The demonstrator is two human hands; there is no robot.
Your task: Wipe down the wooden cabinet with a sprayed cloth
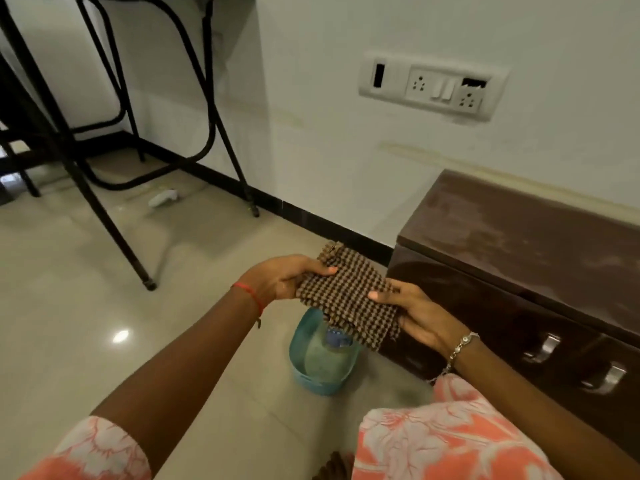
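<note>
Head view: we hold the checked cloth (348,299) stretched between both hands, just left of the wooden cabinet (519,258). Left hand (280,280) fingers pinch its left edge; right hand (414,315) fingers grip its right edge. Teal tub (304,372) sits on the floor below the cloth, beside the cabinet.

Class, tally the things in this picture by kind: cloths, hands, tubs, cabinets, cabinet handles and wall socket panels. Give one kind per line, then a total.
Checked cloth: 1
Hands: 2, left hand, right hand
Blue tub: 1
Wooden cabinet: 1
Cabinet handles: 2
Socket panel: 1
Total: 8
</note>
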